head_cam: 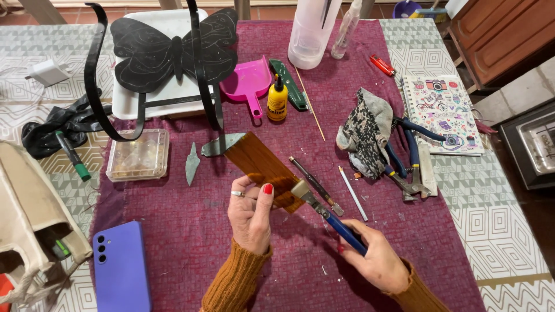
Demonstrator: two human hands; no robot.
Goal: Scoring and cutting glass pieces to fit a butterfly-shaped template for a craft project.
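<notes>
My left hand [250, 212] grips the near end of a long amber-brown glass strip [259, 163] that slants up to the left over the maroon cloth [191, 231]. In my right hand [376, 261] is a blue-handled plier tool [330, 218]; its pale flat jaws [300, 189] bite the strip's near right edge, close beside my left thumb. Both sleeves are rust-orange knit.
A black metal butterfly stand [173, 52] rises at the back left. A clear plastic box [139, 155], green glass shards [192, 163], a purple phone [120, 267], a pink dustpan [250, 82], a yellow bottle [277, 99], a glove with pliers [370, 136], a notebook [442, 112] lie around.
</notes>
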